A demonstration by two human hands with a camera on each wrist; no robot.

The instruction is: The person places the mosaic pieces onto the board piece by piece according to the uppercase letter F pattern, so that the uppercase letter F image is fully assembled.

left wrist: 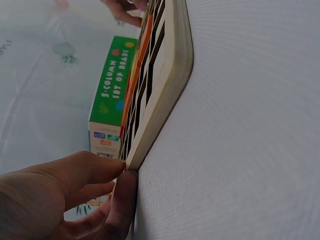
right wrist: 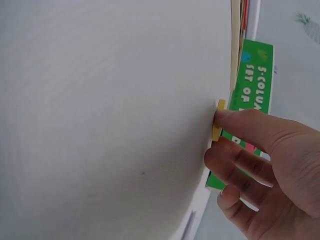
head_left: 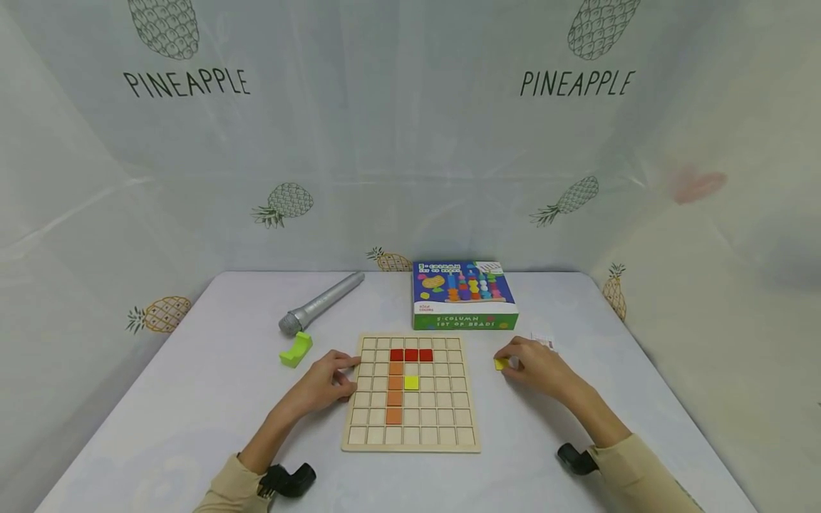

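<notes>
A wooden grid board (head_left: 442, 420) lies flat on the table. Three red tiles (head_left: 412, 355) form a row in it, with a column of several orange tiles (head_left: 395, 399) below the leftmost one. One yellow square tile (head_left: 411, 382) sits beside that column. At the board's left edge rests my left hand (head_left: 321, 383), thumb and index fingertips touching the rim, as the left wrist view shows close up. To the right of the board, my right hand (head_left: 535, 367) pinches another yellow tile (right wrist: 218, 120) between thumb and fingers, close over the table.
Behind the board stands a blue and green bead-set box (head_left: 465, 296). A silver microphone (head_left: 323, 303) lies at the back left, with a lime-green curved block (head_left: 296, 350) near its head. Part of a small clear packet (head_left: 544, 340) shows behind my right hand. A pineapple-print curtain (head_left: 410, 142) hangs behind the table.
</notes>
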